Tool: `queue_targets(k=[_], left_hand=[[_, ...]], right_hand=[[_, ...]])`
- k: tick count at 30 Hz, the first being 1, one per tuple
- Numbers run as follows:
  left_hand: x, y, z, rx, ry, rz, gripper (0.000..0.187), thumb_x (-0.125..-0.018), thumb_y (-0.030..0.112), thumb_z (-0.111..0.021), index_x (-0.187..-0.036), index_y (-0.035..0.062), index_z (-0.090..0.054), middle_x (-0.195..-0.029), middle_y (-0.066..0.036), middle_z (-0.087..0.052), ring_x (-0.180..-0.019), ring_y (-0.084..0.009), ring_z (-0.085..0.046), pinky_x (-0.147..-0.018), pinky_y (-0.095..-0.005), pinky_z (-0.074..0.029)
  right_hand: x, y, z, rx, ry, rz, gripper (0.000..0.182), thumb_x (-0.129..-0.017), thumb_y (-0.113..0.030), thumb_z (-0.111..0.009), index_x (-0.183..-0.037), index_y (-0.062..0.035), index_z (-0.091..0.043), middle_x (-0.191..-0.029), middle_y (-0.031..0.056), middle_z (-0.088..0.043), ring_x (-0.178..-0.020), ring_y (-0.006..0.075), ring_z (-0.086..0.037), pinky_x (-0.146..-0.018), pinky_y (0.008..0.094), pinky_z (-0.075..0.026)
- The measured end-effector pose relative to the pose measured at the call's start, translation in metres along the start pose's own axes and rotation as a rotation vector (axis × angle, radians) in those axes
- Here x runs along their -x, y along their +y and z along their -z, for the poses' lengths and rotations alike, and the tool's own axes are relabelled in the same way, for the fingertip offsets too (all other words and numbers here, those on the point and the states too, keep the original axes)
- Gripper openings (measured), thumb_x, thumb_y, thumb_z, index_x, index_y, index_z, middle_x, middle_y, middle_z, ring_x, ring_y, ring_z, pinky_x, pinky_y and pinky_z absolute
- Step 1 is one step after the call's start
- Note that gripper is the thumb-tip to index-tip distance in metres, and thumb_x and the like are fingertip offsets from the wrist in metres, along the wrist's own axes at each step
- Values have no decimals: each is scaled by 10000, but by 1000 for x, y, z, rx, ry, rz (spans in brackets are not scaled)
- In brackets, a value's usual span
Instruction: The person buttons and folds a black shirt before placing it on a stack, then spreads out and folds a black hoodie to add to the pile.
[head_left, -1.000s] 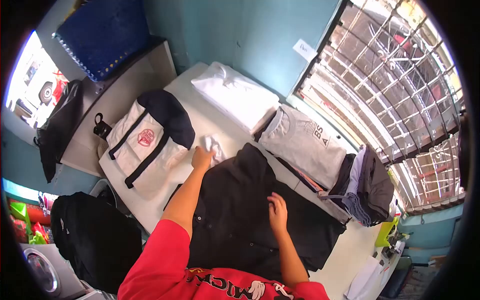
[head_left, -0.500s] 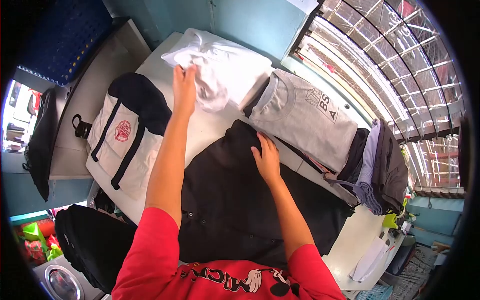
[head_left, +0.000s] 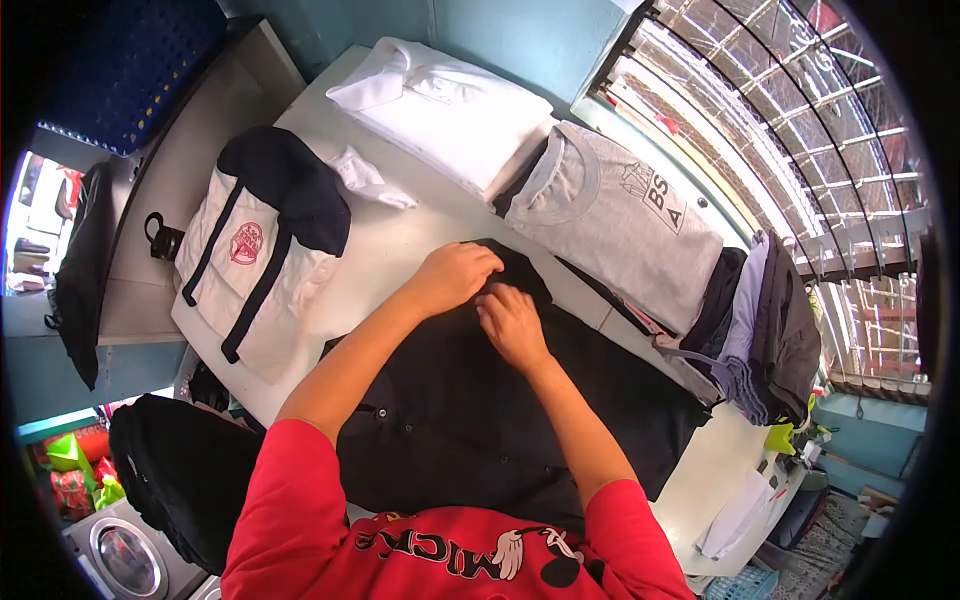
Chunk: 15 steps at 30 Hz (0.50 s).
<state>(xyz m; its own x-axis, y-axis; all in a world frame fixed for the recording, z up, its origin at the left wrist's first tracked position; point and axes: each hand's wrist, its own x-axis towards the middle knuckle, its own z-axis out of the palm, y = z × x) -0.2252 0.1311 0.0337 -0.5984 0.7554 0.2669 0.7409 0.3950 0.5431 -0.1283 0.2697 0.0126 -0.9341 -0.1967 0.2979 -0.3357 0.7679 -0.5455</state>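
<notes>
A black garment with small buttons (head_left: 450, 420) lies spread on the white table (head_left: 385, 235) in front of me. At its far edge my left hand (head_left: 458, 278) has its fingers bent together, pinching the cloth. Close beside it, my right hand (head_left: 514, 326) has curled fingers on the same part of the garment; the fingertips of both hands are partly hidden. A small white cloth (head_left: 368, 182) lies loose on the table beyond my left hand. Past my right hand is a folded grey T-shirt (head_left: 620, 230) with black lettering.
Folded white shirts (head_left: 450, 110) lie at the back by the wall. A cream and navy bag (head_left: 260, 255) is at left, with a black bottle lid (head_left: 163, 238) beside it. More folded clothes (head_left: 770, 325) stand at right by the barred window. A black backpack (head_left: 185, 480) is at lower left.
My left hand has let go of the white cloth, which lies on the table, and has come down to the black garment's far edge. My right hand has stayed there, its fingers curling in.
</notes>
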Motion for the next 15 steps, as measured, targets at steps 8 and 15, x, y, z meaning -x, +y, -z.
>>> queue_targets(k=[8,15], left_hand=[[4,-2,-33,-419,-49,366,146,-704,186,-618,-786,83,-553,-755,-61,-524,-743,-246,-544,-659,-348,-442],[-5,-8,-23,-218,-117,457,121,-712,148,-594,-772,51,-555,-737,-100,-539,-753,-253,-552,-663,-355,-434]], right_hand=[[-11,13,-12,299,-34,-50,294,-699,-71,-560,-987,-35,-513,-1012,92,-496,-885,256,-497,-722,334,-447],[-12,28,-10,106,-128,-150,267,-661,-68,-622,-906,-77,-515,-905,62,-524,-837,268,-500,-726,367,-426]])
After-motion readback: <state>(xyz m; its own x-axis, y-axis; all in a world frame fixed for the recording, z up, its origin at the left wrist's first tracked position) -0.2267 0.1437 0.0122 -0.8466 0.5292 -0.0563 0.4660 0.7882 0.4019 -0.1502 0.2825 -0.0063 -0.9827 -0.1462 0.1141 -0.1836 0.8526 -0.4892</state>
